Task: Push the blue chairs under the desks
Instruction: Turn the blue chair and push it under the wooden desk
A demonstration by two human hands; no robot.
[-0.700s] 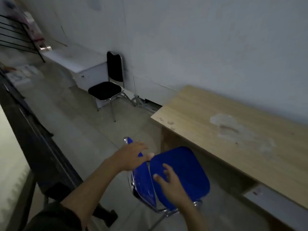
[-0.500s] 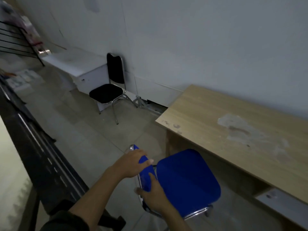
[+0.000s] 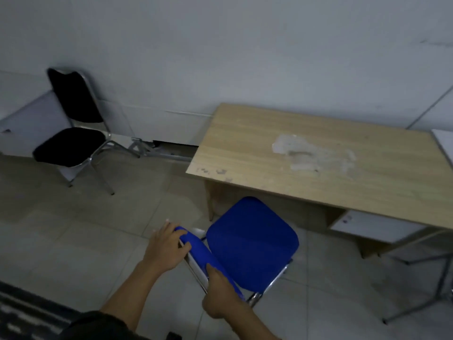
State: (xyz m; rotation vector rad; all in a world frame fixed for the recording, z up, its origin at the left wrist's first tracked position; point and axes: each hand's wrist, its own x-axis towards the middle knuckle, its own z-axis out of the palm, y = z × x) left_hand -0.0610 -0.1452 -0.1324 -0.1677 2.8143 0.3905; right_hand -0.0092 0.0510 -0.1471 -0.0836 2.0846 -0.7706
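A blue chair (image 3: 252, 241) with a padded seat and chrome frame stands on the tiled floor just in front of a light wooden desk (image 3: 331, 165). The seat's far corner reaches the desk's front edge; most of the seat is outside it. My left hand (image 3: 166, 246) grips the left end of the chair's blue backrest top. My right hand (image 3: 220, 290) grips the backrest's right end. The chair's legs are mostly hidden under the seat.
A black chair (image 3: 71, 141) with chrome legs stands at the left by the wall, beside a white cabinet (image 3: 27, 123). A white drawer unit (image 3: 372, 227) hangs under the desk's right side. Another desk's metal legs (image 3: 438, 285) are at the right. A dark railing (image 3: 22, 312) runs bottom left.
My right hand moved from over the seat onto the backrest and closed on it. The view swung right, so the desk now faces me, and the chair sits closer to its front edge.
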